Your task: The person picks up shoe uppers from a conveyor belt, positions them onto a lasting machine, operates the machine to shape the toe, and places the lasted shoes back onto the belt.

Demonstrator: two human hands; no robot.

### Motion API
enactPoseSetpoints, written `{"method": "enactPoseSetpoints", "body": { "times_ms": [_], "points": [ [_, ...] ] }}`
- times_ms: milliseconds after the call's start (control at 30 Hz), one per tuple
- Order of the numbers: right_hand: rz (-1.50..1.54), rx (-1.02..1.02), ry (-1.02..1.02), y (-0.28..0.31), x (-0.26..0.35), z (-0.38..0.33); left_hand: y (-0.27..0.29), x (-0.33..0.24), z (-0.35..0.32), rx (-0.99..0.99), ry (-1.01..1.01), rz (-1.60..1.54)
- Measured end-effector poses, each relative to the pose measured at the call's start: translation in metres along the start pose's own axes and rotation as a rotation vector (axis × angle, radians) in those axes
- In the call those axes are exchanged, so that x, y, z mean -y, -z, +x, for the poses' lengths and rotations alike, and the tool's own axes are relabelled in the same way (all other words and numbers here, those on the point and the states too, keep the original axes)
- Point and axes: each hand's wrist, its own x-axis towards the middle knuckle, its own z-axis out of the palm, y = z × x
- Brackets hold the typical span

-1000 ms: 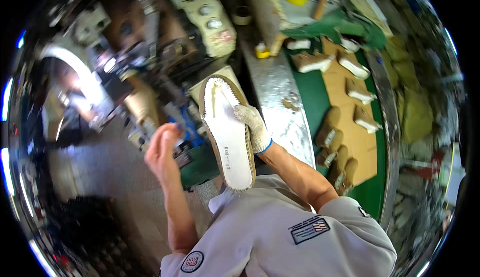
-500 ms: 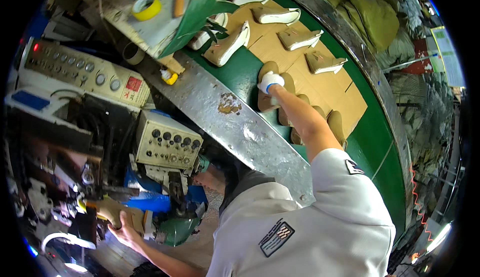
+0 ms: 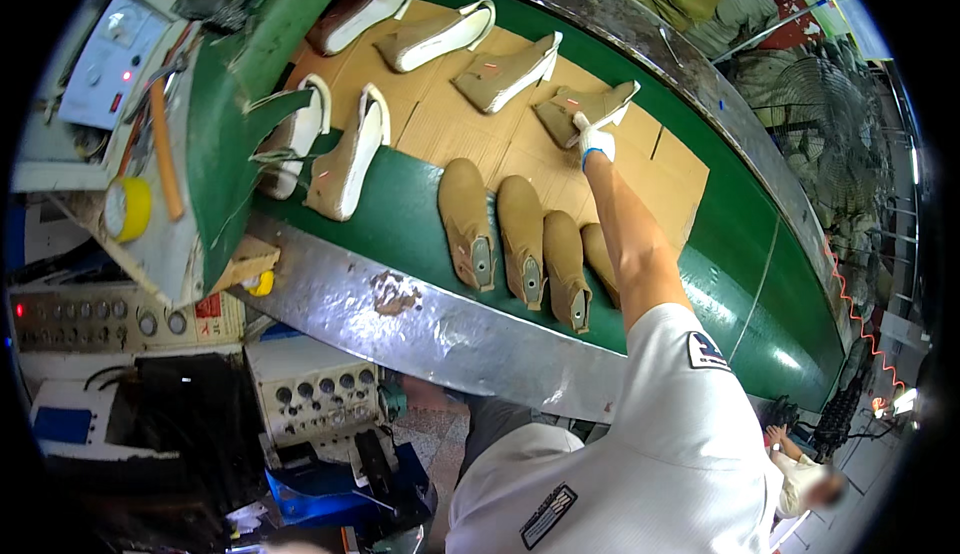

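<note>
My right hand (image 3: 597, 141), in a white glove with a blue cuff, reaches across the green work surface. Its fingers are closed at the near edge of a tan shoe upper (image 3: 578, 109) with a white lining, which lies on its side on a flat cardboard sheet (image 3: 470, 139). More uppers of this kind lie to the left, among them a tan upper (image 3: 502, 74). Nearer me, several tan shoes on lasts, including a lasted shoe (image 3: 464, 216), lie in a row, heels toward me. My right forearm partly covers the rightmost one. My left hand is out of sight.
A metal ledge (image 3: 470, 342) runs along the near side of the green surface (image 3: 400, 204). At the left are a shelf with yellow tape (image 3: 128, 208) and a hammer (image 3: 162, 149), above machine control panels (image 3: 320, 384). Another person (image 3: 797, 469) is at lower right.
My right hand has gone from the lasted shoes to the rightmost upper. My left hand, earlier on a tan shoe at the machine, has left the view. The view has shifted.
</note>
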Motion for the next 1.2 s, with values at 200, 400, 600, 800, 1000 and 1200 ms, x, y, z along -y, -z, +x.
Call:
{"method": "enactPoseSetpoints", "body": {
  "times_ms": [200,400,600,800,1000,1200],
  "points": [
    [0.629,0.092,0.102,-0.028,-0.006,0.046,-0.031,-0.003,0.028,0.032,0.009,0.238],
    [0.984,0.663,-0.097,0.031,-0.034,-0.042,-0.056,-0.014,0.063,0.124,-0.109,0.353],
    [1.428,1.399,-0.456,0.089,-0.064,-0.315,-0.155,-0.12,0.001,0.414,-0.474,0.086],
    [0.855,1.866,-0.386,0.076,-0.052,-0.549,-0.227,-0.205,-0.076,0.976,-0.349,-0.504],
    [0.295,2.019,-0.02,0.07,-0.047,-0.699,-0.141,-0.177,-0.009,0.757,-0.073,-0.608],
    [0.158,2.056,0.148,0.065,-0.067,-0.814,-0.054,-0.093,0.042,0.478,0.02,-0.755]
  ]
}}
